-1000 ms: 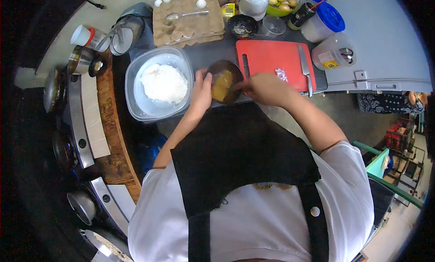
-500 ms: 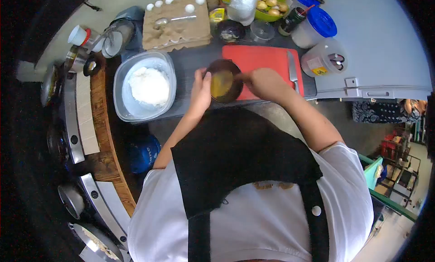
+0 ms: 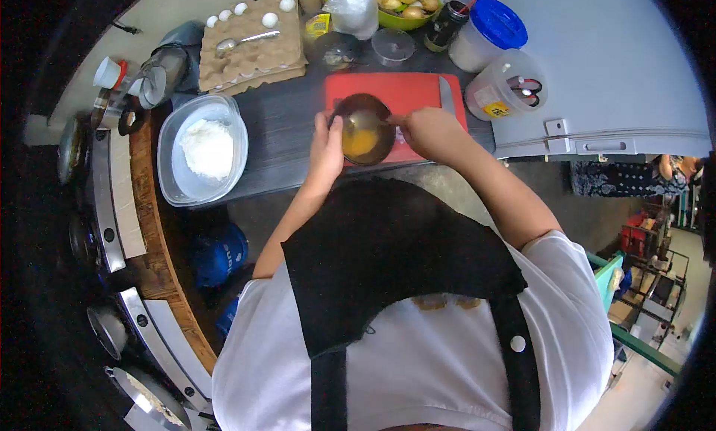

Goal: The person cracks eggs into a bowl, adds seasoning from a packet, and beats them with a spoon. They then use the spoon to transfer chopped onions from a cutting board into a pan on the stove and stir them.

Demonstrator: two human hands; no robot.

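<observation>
A dark brown bowl (image 3: 382,144) with yellow liquid egg (image 3: 359,141) inside is tilted over the front of the red cutting board (image 3: 418,88). My left hand (image 3: 327,146) grips the bowl's left side, thumb on the rim. At the right rim, my right hand (image 3: 426,135) is closed round the handle of a utensil whose blurred head is in the bowl. A knife (image 3: 447,95) lies on the board's right side. Left of the bowl stands a clear plastic tub (image 3: 239,151) with white powder (image 3: 206,149).
Egg cartons (image 3: 250,58) with several eggs and a spoon (image 3: 246,42) sit at the back left. Behind the board are a green bowl of onions (image 3: 406,19), a dark jar (image 3: 447,24) and a container with scissors (image 3: 496,92). A stove (image 3: 112,230) lies left.
The whole view has shifted, so the counter items appear further left. Both hands still hold the bowl and utensil; the egg now shows as a patch low in the bowl.
</observation>
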